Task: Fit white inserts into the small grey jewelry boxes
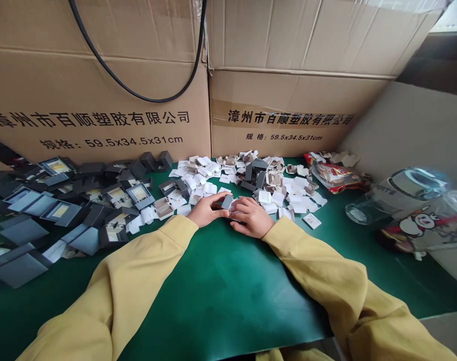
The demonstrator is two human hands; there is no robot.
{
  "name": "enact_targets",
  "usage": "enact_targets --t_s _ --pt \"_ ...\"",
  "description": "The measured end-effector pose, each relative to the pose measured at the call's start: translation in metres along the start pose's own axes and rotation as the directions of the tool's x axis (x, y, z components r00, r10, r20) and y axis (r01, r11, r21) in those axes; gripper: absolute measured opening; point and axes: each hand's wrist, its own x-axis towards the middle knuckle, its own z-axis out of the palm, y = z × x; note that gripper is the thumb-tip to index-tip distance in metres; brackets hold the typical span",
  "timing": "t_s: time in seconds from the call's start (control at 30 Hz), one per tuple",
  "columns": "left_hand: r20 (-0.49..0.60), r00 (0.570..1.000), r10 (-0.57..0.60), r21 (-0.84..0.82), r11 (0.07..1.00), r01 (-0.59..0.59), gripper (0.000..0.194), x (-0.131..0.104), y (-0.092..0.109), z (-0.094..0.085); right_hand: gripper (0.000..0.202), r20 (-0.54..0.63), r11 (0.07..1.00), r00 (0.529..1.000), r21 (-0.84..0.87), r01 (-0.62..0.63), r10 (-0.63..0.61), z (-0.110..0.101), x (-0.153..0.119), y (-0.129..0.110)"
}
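My left hand (207, 210) pinches a small grey box (226, 202) between thumb and fingers, just above the green table. Close against it is my right hand (252, 216), its fingers curled in at the near right side of the box. A bit of something pale shows between the two hands; what exactly the right fingers grip is hidden. Just beyond the hands lies a heap of small folded white card pieces (198, 175), with several dark grey boxes (255, 173) among them.
Many dark grey boxes (23, 263), some opened, cover the table's left side. Large cardboard cartons (281, 95) form a wall behind, and a black cable (153, 100) hangs before them. To the right are a red snack bag (335, 175) and clear plastic bottles (379, 198).
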Motion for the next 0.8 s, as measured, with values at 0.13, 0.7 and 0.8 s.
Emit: enact_targets --t_s 0.13,0.7,0.8 --pt "0.018 1.000 -0.004 -0.030 1.000 0.005 0.070 0.000 -0.002 0.000 0.020 -0.041 0.985 0.996 0.161 -0.068 0.076 0.001 0.002 -0.001" --pt "0.227 0.973 0.030 -0.453 0.888 0.079 0.070 -0.006 0.020 -0.001 0.031 0.589 0.230 0.696 0.672 -0.704 0.410 -0.011 0.016 0.020" --pt "0.225 0.973 0.048 -0.533 0.842 0.082 0.065 -0.007 0.021 0.000 0.030 0.585 0.145 0.696 0.713 -0.686 0.417 -0.011 0.017 0.021"
